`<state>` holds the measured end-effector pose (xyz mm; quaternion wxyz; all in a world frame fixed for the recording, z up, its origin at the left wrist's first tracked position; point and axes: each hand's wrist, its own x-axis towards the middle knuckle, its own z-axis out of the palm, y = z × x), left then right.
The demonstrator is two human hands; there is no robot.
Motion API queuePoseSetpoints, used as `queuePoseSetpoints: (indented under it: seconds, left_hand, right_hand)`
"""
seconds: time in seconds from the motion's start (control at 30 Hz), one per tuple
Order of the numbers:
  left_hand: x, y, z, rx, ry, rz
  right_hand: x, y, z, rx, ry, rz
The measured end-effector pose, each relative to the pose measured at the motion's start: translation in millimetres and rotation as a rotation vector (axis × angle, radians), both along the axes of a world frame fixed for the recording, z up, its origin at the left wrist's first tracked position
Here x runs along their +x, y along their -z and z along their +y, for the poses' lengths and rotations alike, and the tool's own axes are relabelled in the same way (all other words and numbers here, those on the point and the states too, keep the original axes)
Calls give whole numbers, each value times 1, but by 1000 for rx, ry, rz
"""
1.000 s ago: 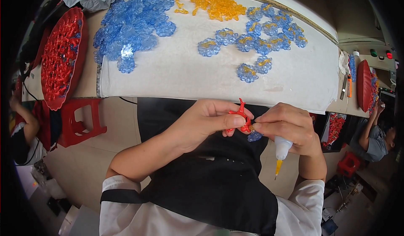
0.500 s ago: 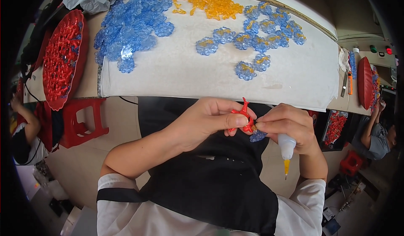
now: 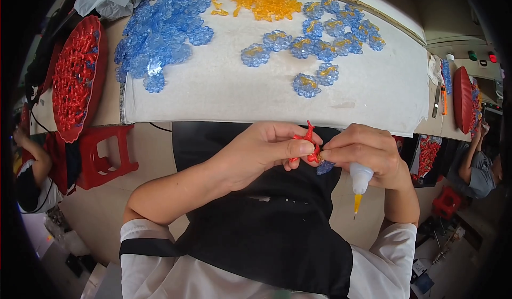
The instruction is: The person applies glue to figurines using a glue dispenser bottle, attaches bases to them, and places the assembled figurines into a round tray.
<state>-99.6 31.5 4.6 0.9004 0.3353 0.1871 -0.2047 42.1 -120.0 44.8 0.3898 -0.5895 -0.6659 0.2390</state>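
My left hand point(image 3: 266, 150) is closed around a small red glossy plastic figure point(image 3: 310, 130), thumb on top, a thin part of it sticking up. My right hand point(image 3: 368, 152) pinches with thumb and forefinger at the figure's right side. Just below those fingertips shows part of a translucent blue piece point(image 3: 325, 167); how it joins the red figure is hidden. Tucked under the curled fingers of the same hand is a white glue bottle point(image 3: 361, 177), its yellow needle tip pointing down. Both hands are in front of the table edge, above my black apron.
On the white table mat point(image 3: 213, 94) lie a heap of blue flower-shaped pieces point(image 3: 160, 32), a pile of orange pieces point(image 3: 258, 0) and several blue flowers with orange parts point(image 3: 325, 48). A red tray point(image 3: 101, 80) of red pieces stands left, near a red stool point(image 3: 114, 152). Other people point(image 3: 478, 163) sit at both sides.
My right fingertips have come slightly closer to the red figure, and less of the blue piece shows. The glue bottle has shifted a little left and up. The whole view has moved slightly.
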Motion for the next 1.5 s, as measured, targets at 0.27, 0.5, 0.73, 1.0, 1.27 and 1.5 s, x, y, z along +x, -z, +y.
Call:
queuePoseSetpoints:
  seconds: [0.27, 0.5, 0.73, 1.0, 1.27, 1.5]
  left_hand:
    - [0, -1, 1, 138, -71, -34]
    - [1, 2, 3, 173, -98, -46]
    - [-13, 18, 1, 116, -182, -187]
    - [-36, 16, 4, 117, -305, -191]
    - [-48, 18, 10, 100, -371, -234]
    - [-59, 17, 35, 111, -392, -262]
  right_hand:
    - [-8, 9, 0, -25, 117, -45]
    - [-4, 12, 5, 22, 93, -86]
    - [-14, 10, 10, -47, 86, -174]
    - [-29, 1, 40, -17, -14, -156]
    - [-44, -4, 46, -47, 6, -176]
    - [-44, -2, 75, -71, 0, -148]
